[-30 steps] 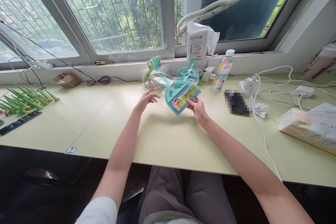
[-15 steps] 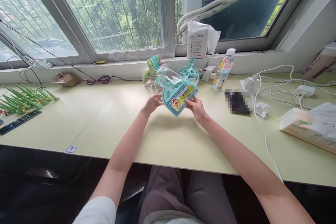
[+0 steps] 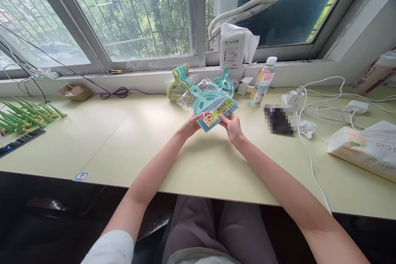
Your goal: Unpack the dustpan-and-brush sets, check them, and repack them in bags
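A teal mini dustpan and brush set (image 3: 208, 101) with a yellow label is held tilted above the table. My left hand (image 3: 191, 126) grips its lower left edge, thumb on the front. At its right side, my right hand (image 3: 231, 127) pinches the set by the label. Clear plastic wrap bunches around the set's upper left. Behind it stand several more wrapped dustpan sets (image 3: 175, 84), green, teal and reddish, against the sill. Another teal set (image 3: 225, 80) lies just behind the held one, partly hidden by it.
A drink bottle (image 3: 264, 81), a blurred dark object (image 3: 279, 120), white cables and chargers (image 3: 292, 99) and a tissue pack (image 3: 361, 146) are on the right. On the left are green plant-like pieces (image 3: 27, 117), a black strip (image 3: 21, 142) and a small cardboard box (image 3: 74, 91).
My left hand has shifted from the set's upper left side, by the wrap, to its lower left edge. The set has moved slightly right and tipped.
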`<state>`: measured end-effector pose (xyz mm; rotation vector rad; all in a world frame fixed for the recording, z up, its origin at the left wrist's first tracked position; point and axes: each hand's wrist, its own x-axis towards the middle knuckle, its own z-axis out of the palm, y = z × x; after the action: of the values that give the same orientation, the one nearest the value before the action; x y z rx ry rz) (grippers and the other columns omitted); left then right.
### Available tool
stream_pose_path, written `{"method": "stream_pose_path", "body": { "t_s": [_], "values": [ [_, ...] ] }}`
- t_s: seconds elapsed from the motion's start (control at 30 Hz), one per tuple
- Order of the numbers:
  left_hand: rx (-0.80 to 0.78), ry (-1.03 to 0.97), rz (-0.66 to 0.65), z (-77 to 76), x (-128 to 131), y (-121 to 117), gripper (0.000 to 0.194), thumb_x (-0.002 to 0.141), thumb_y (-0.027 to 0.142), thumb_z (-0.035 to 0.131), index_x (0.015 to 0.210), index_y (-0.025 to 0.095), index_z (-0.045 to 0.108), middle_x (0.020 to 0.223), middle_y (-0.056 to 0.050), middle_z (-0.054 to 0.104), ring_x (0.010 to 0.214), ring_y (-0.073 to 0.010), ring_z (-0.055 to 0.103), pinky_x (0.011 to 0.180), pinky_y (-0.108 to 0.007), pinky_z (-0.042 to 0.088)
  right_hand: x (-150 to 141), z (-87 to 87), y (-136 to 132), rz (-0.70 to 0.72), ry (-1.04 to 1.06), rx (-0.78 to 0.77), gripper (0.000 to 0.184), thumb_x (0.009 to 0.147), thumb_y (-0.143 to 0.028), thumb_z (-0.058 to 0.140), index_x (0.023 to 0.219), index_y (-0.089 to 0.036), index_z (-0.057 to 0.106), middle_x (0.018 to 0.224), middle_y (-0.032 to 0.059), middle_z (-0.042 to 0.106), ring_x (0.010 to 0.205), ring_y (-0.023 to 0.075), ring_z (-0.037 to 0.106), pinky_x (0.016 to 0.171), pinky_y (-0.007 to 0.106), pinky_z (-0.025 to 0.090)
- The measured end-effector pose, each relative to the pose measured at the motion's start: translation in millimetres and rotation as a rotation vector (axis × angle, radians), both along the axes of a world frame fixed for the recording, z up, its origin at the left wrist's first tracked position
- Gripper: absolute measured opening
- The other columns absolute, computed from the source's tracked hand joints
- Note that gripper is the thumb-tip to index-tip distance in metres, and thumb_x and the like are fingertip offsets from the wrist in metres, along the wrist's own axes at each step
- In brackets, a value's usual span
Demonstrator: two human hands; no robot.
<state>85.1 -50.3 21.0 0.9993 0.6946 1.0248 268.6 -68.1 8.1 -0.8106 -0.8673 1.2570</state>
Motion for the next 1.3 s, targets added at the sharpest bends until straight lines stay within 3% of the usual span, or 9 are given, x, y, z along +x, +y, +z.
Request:
{"method": "stream_pose_path", "body": {
  "t_s": [0.2,0.43,0.6,0.7,0.93,1.07,1.13,1.2,1.3],
  "values": [
    [0.06,-0.051,0.024,0.7,4.8,0.4,0.038,0.081,0.042,0.066,0.109,0.016,0.066,0.112,-0.009,0.07,0.108,-0.0262,0.064,0.098,-0.039,0.047,-3.7,3.2,-3.3,-0.016,0.029,0.017,0.031,0.065,-0.031,0.079,0.088,-0.018,0.062,0.096,0.0049,0.072,0.096,0.0227,0.068,0.093,0.044,0.056],
    [0.132,-0.1,0.161,3.5,33.0,-14.2,0.051,0.067,0.024,0.08,0.113,0.015,0.06,0.112,-0.009,0.068,0.11,-0.0265,0.062,0.104,-0.045,0.043,-4.3,1.8,-2.5,-0.077,0.036,0.036,0.034,0.065,-0.031,0.078,0.092,-0.017,0.062,0.097,0.0061,0.071,0.096,0.0228,0.068,0.092,0.044,0.056],
    [0.119,-0.051,0.305,0.3,38.7,-16.4,0.074,0.063,0.014,0.077,0.13,0.022,0.045,0.117,-0.007,0.064,0.112,-0.0248,0.06,0.101,-0.045,0.046,-5.8,2.5,-2.3,-0.114,0.072,0.02,0.032,0.065,-0.028,0.077,0.09,-0.017,0.061,0.094,0.005,0.071,0.094,0.0218,0.068,0.092,0.042,0.056],
    [0.16,-0.013,0.398,-3.4,35.5,-12.9,0.086,0.069,0.013,0.07,0.142,0.028,0.026,0.126,-0.007,0.06,0.116,-0.0237,0.058,0.101,-0.045,0.046,-7.8,1.7,-3.9,-0.11,0.085,0.014,0.031,0.065,-0.026,0.076,0.091,-0.018,0.061,0.095,0.0047,0.07,0.095,0.0212,0.068,0.092,0.042,0.056],
    [0.49,0.262,0.639,-16.0,42.8,-16.2,0.085,0.085,0.022,0.055,0.15,0.024,0.0,0.155,-0.011,0.028,0.144,-0.0199,0.026,0.117,-0.036,0.023,-8.3,-4.0,-3.0,-0.061,0.091,0.004,0.032,0.066,-0.027,0.077,0.092,-0.018,0.061,0.097,0.0049,0.07,0.094,0.0211,0.068,0.092,0.042,0.057],
    [0.665,0.48,0.722,-10.6,42.2,-23.4,0.083,0.091,0.025,0.043,0.15,0.027,-0.014,0.162,-0.006,0.001,0.148,-0.0168,0.01,0.12,-0.036,0.016,-9.4,-0.8,-3.9,-0.047,0.128,0.023,0.034,0.064,-0.028,0.079,0.092,-0.019,0.061,0.097,0.0038,0.07,0.097,0.0209,0.068,0.093,0.041,0.056],
    [0.723,0.679,0.778,-4.6,39.7,-26.5,0.083,0.09,0.027,0.045,0.151,0.027,-0.012,0.161,-0.005,-0.009,0.148,-0.0194,-0.002,0.12,-0.042,0.011,-9.2,0.9,-4.6,-0.061,0.136,0.032,0.036,0.063,-0.028,0.08,0.092,-0.02,0.061,0.097,0.0031,0.069,0.098,0.0207,0.067,0.093,0.041,0.056],
    [0.766,0.897,0.824,1.3,36.2,-28.2,0.077,0.089,0.028,0.048,0.153,0.026,0.006,0.161,-0.005,-0.01,0.147,-0.0246,-0.012,0.119,-0.051,0.003,-8.8,1.5,-5.0,-0.076,0.138,0.033,0.037,0.062,-0.028,0.08,0.093,-0.02,0.061,0.097,0.0028,0.069,0.097,0.0203,0.067,0.093,0.041,0.056],
    [0.877,1.106,0.795,6.5,29.1,-27.4,0.052,0.088,0.025,0.049,0.14,0.026,0.044,0.16,-0.006,0.015,0.148,-0.0294,-0.003,0.114,-0.061,-0.009,-8.8,0.0,-4.7,-0.083,0.129,0.029,0.038,0.062,-0.028,0.08,0.094,-0.02,0.06,0.097,0.0027,0.069,0.095,0.0196,0.068,0.093,0.041,0.056]
  ]
}}
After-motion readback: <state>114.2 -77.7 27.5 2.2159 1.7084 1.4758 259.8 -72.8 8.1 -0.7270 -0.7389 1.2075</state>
